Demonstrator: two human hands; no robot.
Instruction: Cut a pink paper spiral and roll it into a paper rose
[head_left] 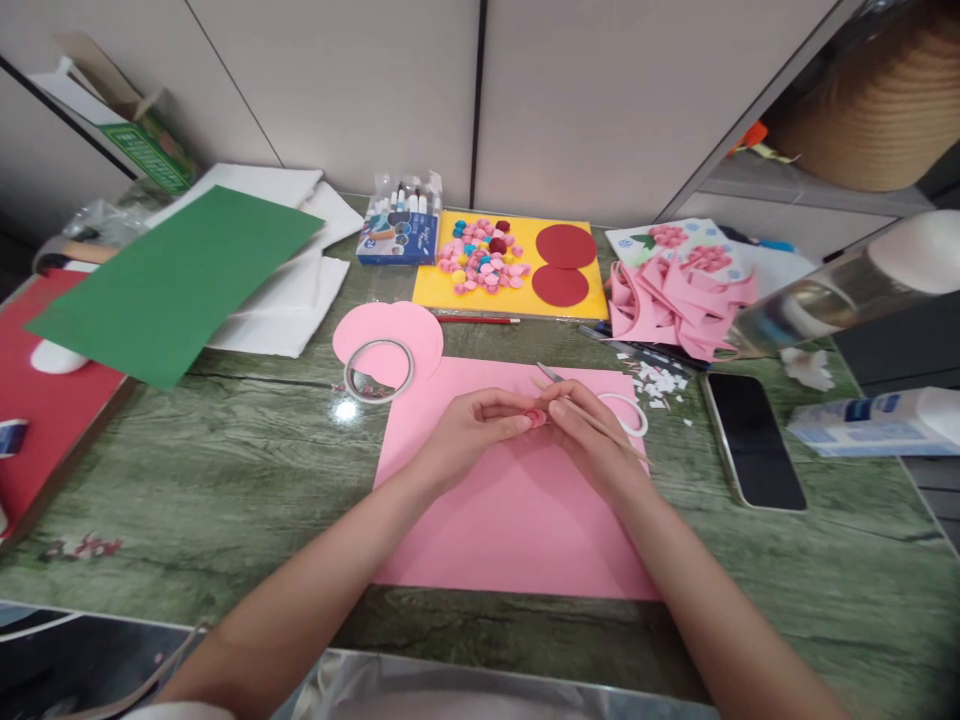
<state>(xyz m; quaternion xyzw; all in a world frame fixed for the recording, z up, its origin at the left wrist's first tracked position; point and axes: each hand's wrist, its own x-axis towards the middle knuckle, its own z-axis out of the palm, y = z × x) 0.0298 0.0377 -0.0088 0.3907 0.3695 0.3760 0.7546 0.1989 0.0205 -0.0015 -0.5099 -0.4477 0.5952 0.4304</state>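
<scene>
Over the large pink sheet, my left hand pinches a small pink paper curl. My right hand meets it from the other side, fingers closed round a thin wooden stick that slants down to the right. Scissors with a white handle lie partly behind my right hand. Left of the hands, a roll of tape rests on overlapping pink paper circles. Small paper rolls in pink, blue and yellow and two red circles lie on a yellow sheet.
A green sheet overlaps white papers at the left, beside a red sheet. A marker box stands at the back. Pink scraps, a phone, a clear bottle and a white-blue tube are at the right.
</scene>
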